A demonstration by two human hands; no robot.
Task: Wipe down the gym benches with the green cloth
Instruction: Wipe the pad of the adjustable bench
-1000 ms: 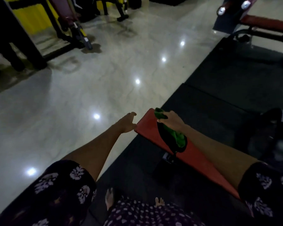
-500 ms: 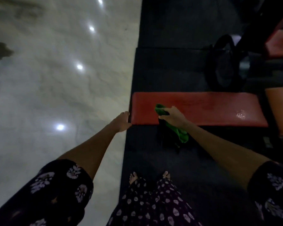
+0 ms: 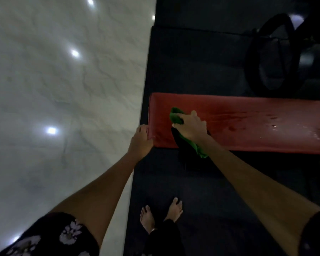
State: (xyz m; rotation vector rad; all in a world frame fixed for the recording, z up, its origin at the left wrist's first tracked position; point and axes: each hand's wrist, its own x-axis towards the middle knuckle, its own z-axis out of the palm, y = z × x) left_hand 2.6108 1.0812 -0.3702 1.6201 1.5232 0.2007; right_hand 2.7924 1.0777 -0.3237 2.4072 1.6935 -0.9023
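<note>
A red padded gym bench [image 3: 248, 126] lies across the view on a dark rubber mat. My right hand [image 3: 191, 126] grips the green cloth [image 3: 176, 117] and holds it on the pad near the bench's left end; the rest of the cloth hangs down over the front edge below my wrist. My left hand [image 3: 141, 140] rests on the bench's front left corner with its fingers fairly straight. Wet streaks and droplets show on the pad to the right of the cloth.
Pale polished floor [image 3: 63, 108] with light reflections fills the left half. The dark mat [image 3: 192, 61] runs under and behind the bench. A black bag with looped handles [image 3: 277, 58] sits behind the bench at the right. My bare feet [image 3: 161, 213] stand on the mat.
The view has swung down and right, so the bench now lies straight across. My left hand has come to rest on the bench's corner. My right hand keeps the cloth on the pad.
</note>
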